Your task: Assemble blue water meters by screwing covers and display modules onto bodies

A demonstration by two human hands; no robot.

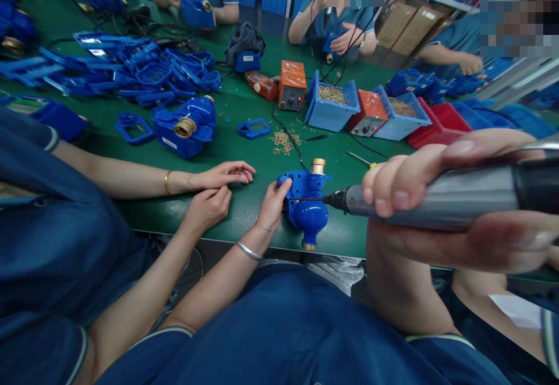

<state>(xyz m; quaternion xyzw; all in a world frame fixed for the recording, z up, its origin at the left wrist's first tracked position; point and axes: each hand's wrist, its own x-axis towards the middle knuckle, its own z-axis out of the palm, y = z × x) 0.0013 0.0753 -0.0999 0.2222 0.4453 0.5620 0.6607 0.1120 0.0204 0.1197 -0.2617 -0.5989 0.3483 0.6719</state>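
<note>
Close to the camera on the right, my right hand (454, 198) is wrapped round a grey and black electric screwdriver (441, 195). Its long thin bit points left, across a blue meter body (309, 216) with brass threaded ends. My left hand (273, 203) grips this body by its left side at the table's front edge, thumb on top. Whether the bit's tip touches a screw is too small to tell. Beyond the body, small brass screws (283, 141) lie loose in a pile beside a blue frame (254, 128).
On the green table (244, 152) stand an orange control box (292, 85), a blue bin of screws (332, 105) and a red bin (439, 123). Blue frames (152, 70) are heaped at the left. A co-worker's hands (212, 204) rest left of mine; other people work opposite.
</note>
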